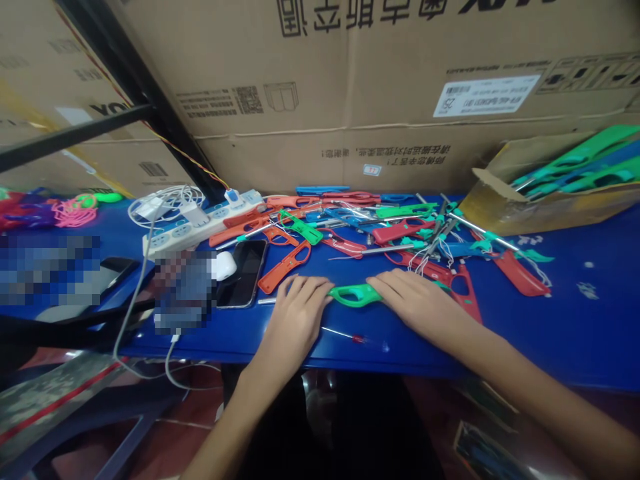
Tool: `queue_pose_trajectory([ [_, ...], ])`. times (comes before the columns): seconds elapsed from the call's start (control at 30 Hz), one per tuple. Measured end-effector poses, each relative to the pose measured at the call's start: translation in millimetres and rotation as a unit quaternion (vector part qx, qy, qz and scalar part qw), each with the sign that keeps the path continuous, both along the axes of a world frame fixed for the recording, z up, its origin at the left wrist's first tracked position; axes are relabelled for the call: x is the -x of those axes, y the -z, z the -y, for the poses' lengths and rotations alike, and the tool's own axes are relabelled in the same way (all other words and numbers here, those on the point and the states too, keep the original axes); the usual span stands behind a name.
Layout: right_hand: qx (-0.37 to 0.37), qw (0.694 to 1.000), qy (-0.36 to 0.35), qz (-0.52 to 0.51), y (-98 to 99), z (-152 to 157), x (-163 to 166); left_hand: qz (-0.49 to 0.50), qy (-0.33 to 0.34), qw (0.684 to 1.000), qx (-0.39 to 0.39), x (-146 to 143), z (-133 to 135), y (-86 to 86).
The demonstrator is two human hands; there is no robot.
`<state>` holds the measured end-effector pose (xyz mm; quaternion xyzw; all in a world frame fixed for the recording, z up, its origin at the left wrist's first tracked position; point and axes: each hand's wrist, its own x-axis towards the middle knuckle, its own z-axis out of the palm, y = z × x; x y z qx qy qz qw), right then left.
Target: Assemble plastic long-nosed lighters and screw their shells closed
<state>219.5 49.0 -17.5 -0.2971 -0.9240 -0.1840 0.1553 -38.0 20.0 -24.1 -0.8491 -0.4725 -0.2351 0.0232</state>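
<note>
Both my hands grip a green lighter casing (356,295) low over the blue table, one at each end. My left hand (296,315) has its fingers closed around the left end. The right end sits in the closed fingers of my right hand (417,301). Between them the casing's finger opening shows; its ends are hidden by my fingers. Just below lies a small screwdriver (358,339) with a red and clear handle. An orange casing half (285,268) rests beyond my left hand, and a short metal tube (267,301) pokes out beside it.
Loose lighter parts (345,217) in several colours are heaped at the back. An open cardboard box (555,212) of lighters stands right. On the left are a power strip (200,230), a phone (243,273) with a white earbud case (223,266), and a cable (131,313) hanging over the edge.
</note>
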Motion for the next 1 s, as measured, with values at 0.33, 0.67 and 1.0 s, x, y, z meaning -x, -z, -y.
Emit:
queue_pose_trajectory([
  [0.33,0.083,0.995,-0.014,-0.056,-2.3,-3.5,-0.2,0.007,-0.023,0.999,-0.021,1.2,2.3,-2.5],
  [0.67,0.038,0.999,0.001,-0.019,-3.7,-0.4,5.6,0.004,-0.022,0.999,-0.035,-2.8,6.7,-4.3],
  [1.0,0.013,0.999,-0.011,-0.043,-3.2,-1.2,4.2,0.018,-0.027,0.999,-0.014,-2.4,4.8,-4.0],
])
